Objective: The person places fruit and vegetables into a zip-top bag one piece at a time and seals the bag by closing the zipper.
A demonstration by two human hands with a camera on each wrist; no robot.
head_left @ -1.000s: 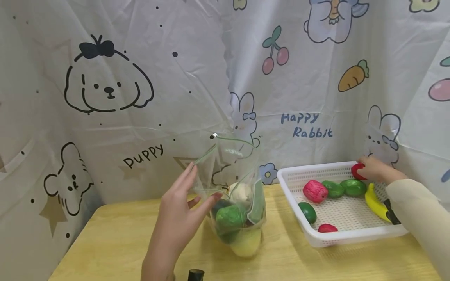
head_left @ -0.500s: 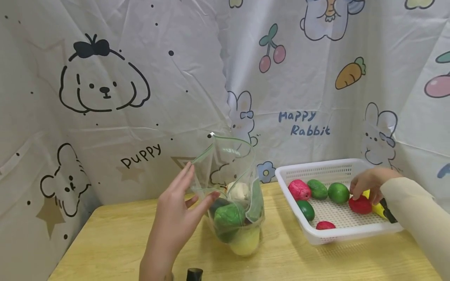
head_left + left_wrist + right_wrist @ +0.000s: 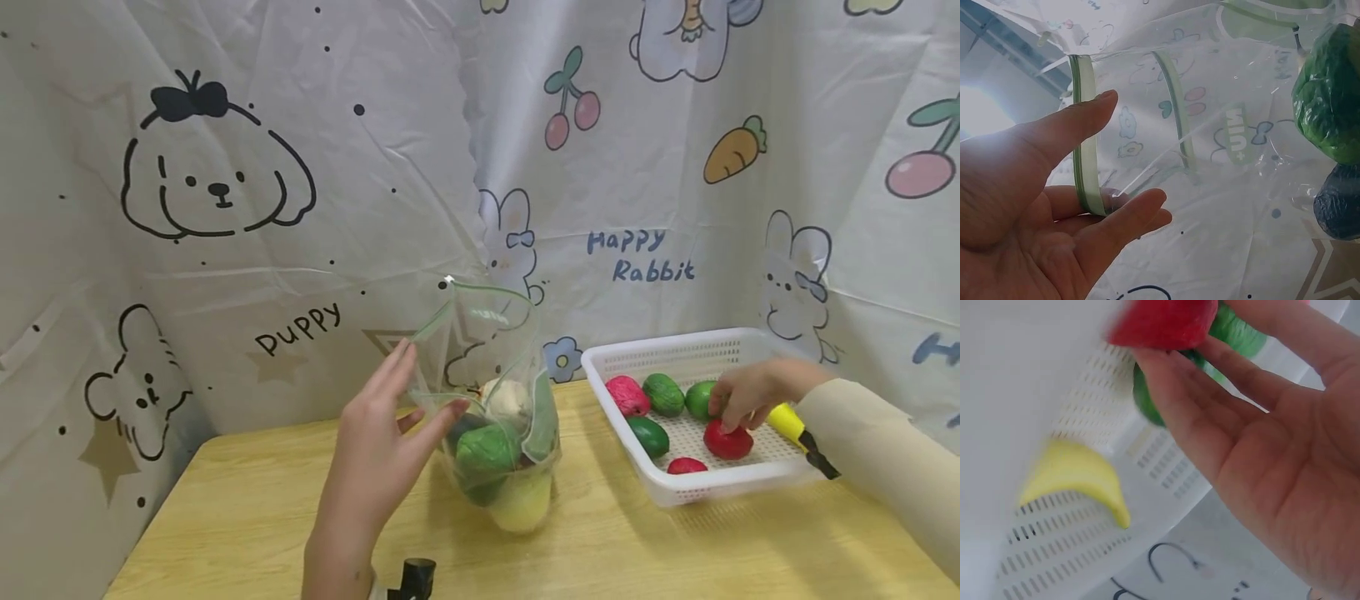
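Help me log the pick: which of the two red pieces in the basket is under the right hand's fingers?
The larger red piece, mid-basket under the right hand. The smaller one lies apart by the front rim.

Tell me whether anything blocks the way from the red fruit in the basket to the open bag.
Nothing visible does. The right hand touches the red fruit in the basket; the left hand holds the bag mouth open, bare table between.
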